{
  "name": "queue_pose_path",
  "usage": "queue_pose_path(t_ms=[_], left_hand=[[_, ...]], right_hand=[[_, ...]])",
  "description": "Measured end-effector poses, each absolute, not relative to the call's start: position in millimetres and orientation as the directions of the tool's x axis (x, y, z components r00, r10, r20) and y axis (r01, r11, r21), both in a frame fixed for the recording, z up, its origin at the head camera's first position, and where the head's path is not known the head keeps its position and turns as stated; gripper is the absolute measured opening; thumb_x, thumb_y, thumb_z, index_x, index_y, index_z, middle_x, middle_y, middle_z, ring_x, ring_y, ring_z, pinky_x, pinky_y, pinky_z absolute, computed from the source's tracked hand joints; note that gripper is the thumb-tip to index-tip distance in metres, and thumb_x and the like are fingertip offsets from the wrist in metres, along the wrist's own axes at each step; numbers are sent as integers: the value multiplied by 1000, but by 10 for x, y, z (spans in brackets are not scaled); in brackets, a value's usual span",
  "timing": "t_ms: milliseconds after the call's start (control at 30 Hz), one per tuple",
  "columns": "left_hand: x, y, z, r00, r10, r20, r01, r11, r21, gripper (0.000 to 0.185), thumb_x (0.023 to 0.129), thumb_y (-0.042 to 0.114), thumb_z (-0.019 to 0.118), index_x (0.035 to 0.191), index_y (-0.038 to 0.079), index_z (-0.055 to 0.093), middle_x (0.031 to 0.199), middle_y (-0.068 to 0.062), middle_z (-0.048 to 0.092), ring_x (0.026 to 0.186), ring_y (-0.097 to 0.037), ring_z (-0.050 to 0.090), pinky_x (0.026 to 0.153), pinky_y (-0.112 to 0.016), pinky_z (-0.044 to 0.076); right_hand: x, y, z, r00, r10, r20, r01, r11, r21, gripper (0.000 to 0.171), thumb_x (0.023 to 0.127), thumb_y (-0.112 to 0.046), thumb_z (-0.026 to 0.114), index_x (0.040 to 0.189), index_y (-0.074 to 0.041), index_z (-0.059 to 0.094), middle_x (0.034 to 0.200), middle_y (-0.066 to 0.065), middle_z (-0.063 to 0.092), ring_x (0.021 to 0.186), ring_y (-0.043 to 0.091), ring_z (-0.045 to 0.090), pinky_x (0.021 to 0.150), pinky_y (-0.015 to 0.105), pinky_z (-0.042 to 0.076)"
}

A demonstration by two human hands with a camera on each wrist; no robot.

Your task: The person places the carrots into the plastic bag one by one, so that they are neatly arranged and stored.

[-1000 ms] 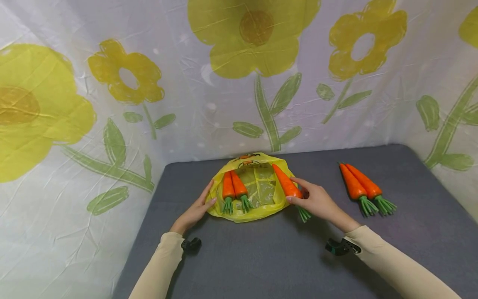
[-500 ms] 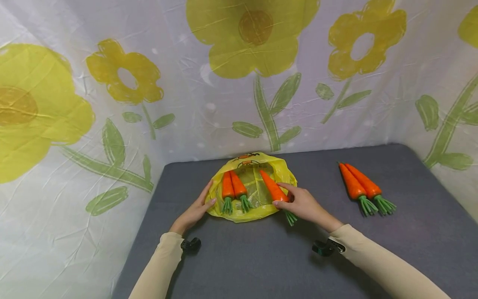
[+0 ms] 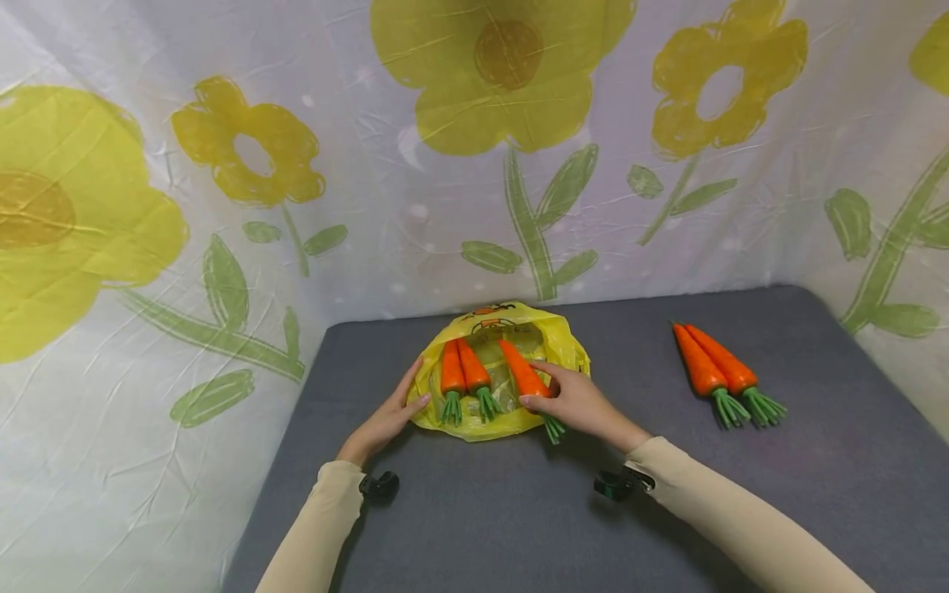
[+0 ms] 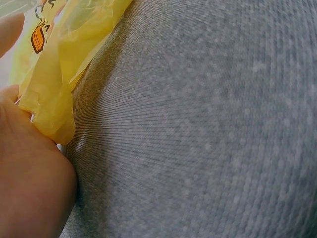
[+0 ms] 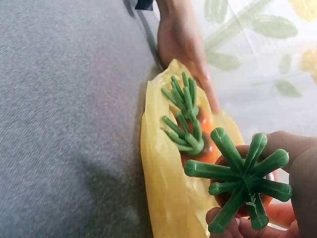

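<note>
My right hand (image 3: 574, 401) grips an orange toy carrot (image 3: 525, 372) near its thick end. The carrot's tip points into the mouth of a yellow plastic bag (image 3: 474, 430), and its green leaves (image 5: 242, 178) face the right wrist camera. Two more carrots (image 3: 453, 371) lie side by side inside the bag, on its left. Against the bag's left side rests my left hand (image 3: 387, 418), its fingers straight along the outside. The left wrist view shows the yellow plastic (image 4: 54, 111) touching this hand; some of its fingers are hidden there.
Another pair of carrots (image 3: 712, 366) lies to the right on the grey tabletop (image 3: 489, 519). Behind the table hangs a flower-printed cloth (image 3: 415, 231), close to the bag's back.
My right hand has carried its carrot leftward, from the bag's right edge toward the middle of the opening. The left hand and the other carrots have stayed in place.
</note>
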State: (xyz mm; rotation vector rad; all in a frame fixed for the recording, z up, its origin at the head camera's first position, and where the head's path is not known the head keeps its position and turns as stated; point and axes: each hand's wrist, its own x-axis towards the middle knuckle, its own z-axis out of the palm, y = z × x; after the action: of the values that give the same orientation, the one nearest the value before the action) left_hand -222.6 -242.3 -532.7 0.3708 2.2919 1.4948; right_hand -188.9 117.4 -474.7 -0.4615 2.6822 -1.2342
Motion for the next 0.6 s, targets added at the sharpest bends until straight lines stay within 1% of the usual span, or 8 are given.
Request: queue_pose_path(t_ms=[300,433,600], left_hand=[[-2226,-2417,-5327,-898,407,-170,15,414,910,70,104,41,49,155,49,2,168,8,-6,156,-28,-9,121,-65,0],[-2224,-2405,-5321,-899,402,-176,7,415,910,72,103,41,50,155,49,1,168,7,-6,156,-27,-9,122,-63,0],[-2220,-2401,-5316,-897,409,-168,17,412,911,73,103,40,50,157,45,0,169,4,-7,156,-29,-9,122,-64,0]], right_hand=[[-1986,1009,-4705,-949,-306,-76,-144,634,-760,70,89,-46,70,148,-16,47,65,-1,54,53,11,45,53,27,39],[-2043,955,-4703,-954,-291,-75,-138,644,-752,71,89,-45,70,149,-14,46,63,-1,54,53,12,45,53,27,38],[-2115,880,-4702,-954,-290,-71,-141,646,-750,73,89,-46,70,149,-13,45,64,-1,53,54,12,43,53,27,36]])
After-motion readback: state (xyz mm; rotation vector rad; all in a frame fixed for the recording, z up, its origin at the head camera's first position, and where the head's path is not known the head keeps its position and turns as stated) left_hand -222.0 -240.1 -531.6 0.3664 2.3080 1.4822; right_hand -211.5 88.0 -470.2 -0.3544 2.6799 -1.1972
